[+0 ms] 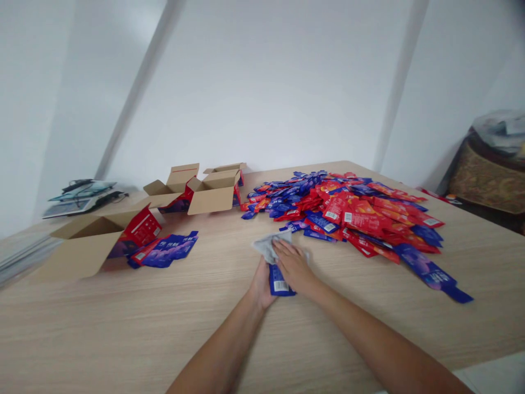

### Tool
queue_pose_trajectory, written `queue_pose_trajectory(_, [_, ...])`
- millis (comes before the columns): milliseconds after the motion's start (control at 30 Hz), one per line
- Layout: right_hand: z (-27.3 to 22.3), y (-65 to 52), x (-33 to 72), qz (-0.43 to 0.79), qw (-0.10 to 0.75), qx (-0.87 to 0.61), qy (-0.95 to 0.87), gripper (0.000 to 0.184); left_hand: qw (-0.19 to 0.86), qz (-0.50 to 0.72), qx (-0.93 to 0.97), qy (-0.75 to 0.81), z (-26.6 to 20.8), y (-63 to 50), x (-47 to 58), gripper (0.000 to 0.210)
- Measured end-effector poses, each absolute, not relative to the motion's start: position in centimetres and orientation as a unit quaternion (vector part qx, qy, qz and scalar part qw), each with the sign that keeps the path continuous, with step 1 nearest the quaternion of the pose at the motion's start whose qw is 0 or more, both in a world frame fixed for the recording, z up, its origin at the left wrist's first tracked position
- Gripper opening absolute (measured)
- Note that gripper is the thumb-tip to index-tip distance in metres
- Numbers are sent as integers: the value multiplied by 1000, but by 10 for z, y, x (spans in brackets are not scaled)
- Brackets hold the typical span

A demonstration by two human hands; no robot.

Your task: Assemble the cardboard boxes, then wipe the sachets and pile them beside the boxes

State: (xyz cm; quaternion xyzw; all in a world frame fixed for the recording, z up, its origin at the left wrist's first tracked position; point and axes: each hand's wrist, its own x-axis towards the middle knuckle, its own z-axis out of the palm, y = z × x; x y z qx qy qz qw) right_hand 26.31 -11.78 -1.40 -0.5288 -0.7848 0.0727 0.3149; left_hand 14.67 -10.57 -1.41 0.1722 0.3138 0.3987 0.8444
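Above the middle of the table, my left hand (pixel 261 284) is closed around a blue packet (pixel 281 283) with a white barcode label near its lower end. My right hand (pixel 294 267) presses a pale grey cloth (pixel 266 246) over the packet's upper part, its fingers bent on the fabric. The cloth hides that end of the packet. Beyond my hands, to the right, lies a large heap of red and blue packets (pixel 361 213). One blue packet (pixel 429 271) sticks out of the heap's near right side.
An open cardboard box (pixel 82 249) stands at the left, with several blue and red packets (pixel 170 250) beside it. Two more open boxes (pixel 174 189) (pixel 215 197) stand behind, another partly hidden. Flat items with a cable (pixel 84 197) lie far left. A patterned chair (pixel 488 175) is at right.
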Motion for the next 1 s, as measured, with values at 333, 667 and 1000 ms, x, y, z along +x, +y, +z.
queue_pose_trajectory(333, [-20,-102,306,85,507,-532,-673,44,834,412,208,302,-7,-105,158,37])
queue_pose_trajectory(667, [-17,-124,258,298,385,-292,-823,50,799,491,174,299,-9,-80,124,42])
queue_pose_trajectory(1000, [-17,-107,302,445,599,-470,-471,36,744,543,171,350,-2,-74,117,37])
